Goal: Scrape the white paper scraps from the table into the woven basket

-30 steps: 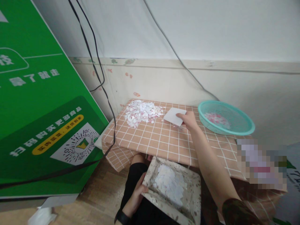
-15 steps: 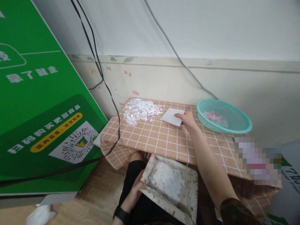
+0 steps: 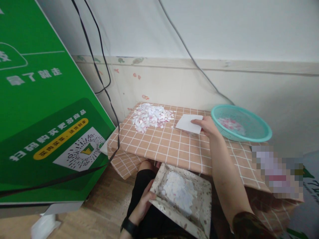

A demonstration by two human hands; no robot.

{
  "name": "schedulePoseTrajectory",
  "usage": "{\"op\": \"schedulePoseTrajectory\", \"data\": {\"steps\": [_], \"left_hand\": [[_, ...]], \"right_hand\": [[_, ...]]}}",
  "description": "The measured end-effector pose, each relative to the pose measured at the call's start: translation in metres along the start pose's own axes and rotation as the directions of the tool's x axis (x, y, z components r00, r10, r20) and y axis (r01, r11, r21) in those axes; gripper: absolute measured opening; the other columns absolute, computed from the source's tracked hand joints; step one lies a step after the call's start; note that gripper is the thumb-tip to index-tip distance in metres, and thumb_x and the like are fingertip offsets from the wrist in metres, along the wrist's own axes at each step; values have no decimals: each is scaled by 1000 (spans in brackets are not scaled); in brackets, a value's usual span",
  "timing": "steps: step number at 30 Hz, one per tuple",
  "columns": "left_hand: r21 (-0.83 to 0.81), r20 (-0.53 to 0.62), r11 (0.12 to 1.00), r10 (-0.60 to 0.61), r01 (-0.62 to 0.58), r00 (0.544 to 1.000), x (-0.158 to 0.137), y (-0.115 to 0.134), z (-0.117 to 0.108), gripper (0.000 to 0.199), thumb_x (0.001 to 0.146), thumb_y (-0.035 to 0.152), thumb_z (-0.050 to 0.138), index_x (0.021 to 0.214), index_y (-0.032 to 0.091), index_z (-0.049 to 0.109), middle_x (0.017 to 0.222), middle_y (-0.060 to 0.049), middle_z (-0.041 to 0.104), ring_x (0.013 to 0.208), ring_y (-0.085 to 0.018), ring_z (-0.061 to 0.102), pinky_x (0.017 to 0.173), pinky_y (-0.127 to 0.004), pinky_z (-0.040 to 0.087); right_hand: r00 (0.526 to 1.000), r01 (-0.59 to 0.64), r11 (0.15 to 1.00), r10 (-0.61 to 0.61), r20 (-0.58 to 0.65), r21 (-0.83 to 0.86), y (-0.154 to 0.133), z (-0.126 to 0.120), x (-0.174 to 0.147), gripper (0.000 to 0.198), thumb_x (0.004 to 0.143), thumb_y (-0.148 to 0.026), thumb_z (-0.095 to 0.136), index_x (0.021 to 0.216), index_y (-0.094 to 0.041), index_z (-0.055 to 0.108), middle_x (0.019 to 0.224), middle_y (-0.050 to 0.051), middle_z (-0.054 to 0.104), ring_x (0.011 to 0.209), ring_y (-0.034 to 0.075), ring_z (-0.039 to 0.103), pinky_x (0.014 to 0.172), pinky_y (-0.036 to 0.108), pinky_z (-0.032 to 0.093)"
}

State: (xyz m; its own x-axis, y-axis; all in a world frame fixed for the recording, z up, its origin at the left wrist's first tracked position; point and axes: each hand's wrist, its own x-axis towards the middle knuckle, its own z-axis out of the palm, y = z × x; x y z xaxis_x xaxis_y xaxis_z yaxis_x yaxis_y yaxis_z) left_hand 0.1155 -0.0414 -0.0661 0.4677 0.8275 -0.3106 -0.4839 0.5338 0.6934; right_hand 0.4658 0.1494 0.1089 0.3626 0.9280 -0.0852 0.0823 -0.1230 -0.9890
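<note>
My right hand (image 3: 207,125) pinches a square white card (image 3: 186,123) by its right edge, thumb on top, low over the checked tablecloth (image 3: 159,146). To the left of the card lies a heap of small white and pinkish paper scraps (image 3: 151,116), with a few loose bits near it. My left hand (image 3: 147,196) grips the left side of a patterned square tray (image 3: 207,199), tilted on my lap below the table's edge. Inside the tray is a pile of white scraps (image 3: 178,191).
A turquoise mesh basket (image 3: 251,134) with pink and white scraps stands at the table's right. The large green panel (image 3: 50,99) rises on the left, with a black strap (image 3: 113,111) hanging before the table. A grey cable (image 3: 184,43) runs down the wall.
My right hand has shifted right with the white card, nearer the basket. My left hand still holds the tray in about the same place.
</note>
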Motion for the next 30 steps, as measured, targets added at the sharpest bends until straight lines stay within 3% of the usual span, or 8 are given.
{"op": "schedulePoseTrajectory", "data": {"steps": [8,13,21,27,30], "left_hand": [[17,1,1000,3,-3,1000,1,-1,-2,63,65,21,63,128,15,65,116,-11,74,107,-34,64,89,-41,47],[4,-30,1000,5,-5,1000,1,-3,-5,61,65,19,63,126,17,67,120,-10,73,115,-35,62,94,-42,45],[18,-20,1000,11,-11,1000,2,-2,-3,61,63,20,63,124,17,68,117,-11,74,110,-35,62,93,-43,45],[15,0,1000,8,-8,1000,2,-3,-6,62,64,19,62,126,16,66,121,-12,73,112,-35,62,91,-42,46],[26,16,1000,9,-10,1000,2,-4,-8,64,65,19,62,129,15,65,122,-12,72,113,-36,62,90,-43,46]], "right_hand": [[1000,13,999,-14,-28,-45,4,21,-1,27,63,-22,75,86,-9,73,76,11,75,59,21,68,44,27,52],[999,41,997,-41,-2,-60,1,37,-10,22,67,-23,75,85,-10,73,73,10,75,63,21,70,50,27,55],[996,56,998,-56,-74,-11,4,44,-8,26,70,-26,73,89,-9,73,75,10,75,61,21,69,45,26,52],[989,79,997,-75,128,-26,4,58,-19,27,70,-27,74,89,-9,74,79,11,76,59,18,67,47,24,50],[992,83,997,-82,97,-2,5,57,-19,30,69,-29,74,92,-9,74,83,11,77,63,19,69,49,25,51]]}}
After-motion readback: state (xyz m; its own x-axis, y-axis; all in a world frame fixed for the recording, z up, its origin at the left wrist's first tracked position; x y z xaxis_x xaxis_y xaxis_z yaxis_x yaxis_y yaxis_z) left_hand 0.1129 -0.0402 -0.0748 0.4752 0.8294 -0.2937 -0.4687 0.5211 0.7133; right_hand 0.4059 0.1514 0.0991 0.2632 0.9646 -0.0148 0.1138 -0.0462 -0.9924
